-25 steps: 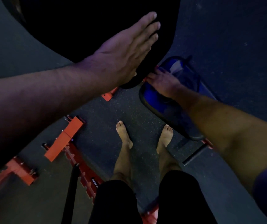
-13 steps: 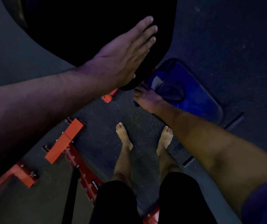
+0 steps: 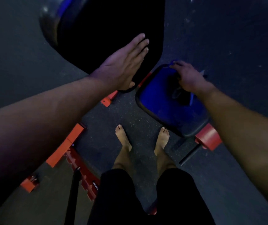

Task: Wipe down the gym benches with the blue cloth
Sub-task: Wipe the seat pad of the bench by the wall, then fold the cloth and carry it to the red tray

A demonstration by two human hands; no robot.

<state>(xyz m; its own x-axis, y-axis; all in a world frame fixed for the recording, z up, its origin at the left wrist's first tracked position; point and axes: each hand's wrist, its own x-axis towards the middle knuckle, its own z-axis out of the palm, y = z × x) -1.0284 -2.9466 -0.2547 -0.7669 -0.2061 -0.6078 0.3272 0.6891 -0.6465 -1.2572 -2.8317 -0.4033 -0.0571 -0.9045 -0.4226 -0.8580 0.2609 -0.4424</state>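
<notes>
My left hand (image 3: pixel 123 65) lies flat with straight fingers on the lower end of the black backrest pad (image 3: pixel 105 38) of a gym bench. To its right is the bench's seat pad (image 3: pixel 156 98), which looks blue in the dim light. My right hand (image 3: pixel 188 77) rests on the far side of that seat with bent fingers, holding the crumpled blue cloth (image 3: pixel 178 95) against the pad. A blue tip of cloth shows at my fingertips. Most of the cloth is hidden under my palm.
The orange bench frame (image 3: pixel 65 145) runs along the dark rubber floor at lower left. A red roller (image 3: pixel 208 137) and a black bar (image 3: pixel 190 153) stick out below the seat. My bare feet (image 3: pixel 123 138) stand between frame and seat.
My right hand has slid with the cloth from the seat's near left edge to its far right side. My left hand has stayed flat on the backrest.
</notes>
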